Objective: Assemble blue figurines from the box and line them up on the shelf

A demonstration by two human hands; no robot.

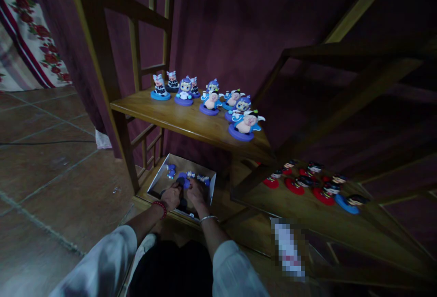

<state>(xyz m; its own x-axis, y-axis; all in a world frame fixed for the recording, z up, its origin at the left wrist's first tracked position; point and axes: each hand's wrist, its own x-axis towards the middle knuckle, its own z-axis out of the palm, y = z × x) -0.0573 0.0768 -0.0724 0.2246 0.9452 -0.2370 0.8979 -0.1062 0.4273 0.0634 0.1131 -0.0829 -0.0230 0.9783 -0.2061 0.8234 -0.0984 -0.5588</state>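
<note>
Both my hands reach down into an open cardboard box (157,179) on the lowest wooden shelf. My left hand (171,196), with a red bead bracelet on the wrist, and my right hand (195,192), with a silver bangle, are closed together on a small figurine with a purple base (183,180). A few more small blue and white figurines (170,170) lie loose in the box.
Several pig and cat figurines on blue and purple bases (241,124) stand on the upper wooden shelf (177,117). Red-based and blue-based figurines (322,192) stand on the lower right shelf. A dark purple curtain hangs behind. Tiled floor (51,169) lies left.
</note>
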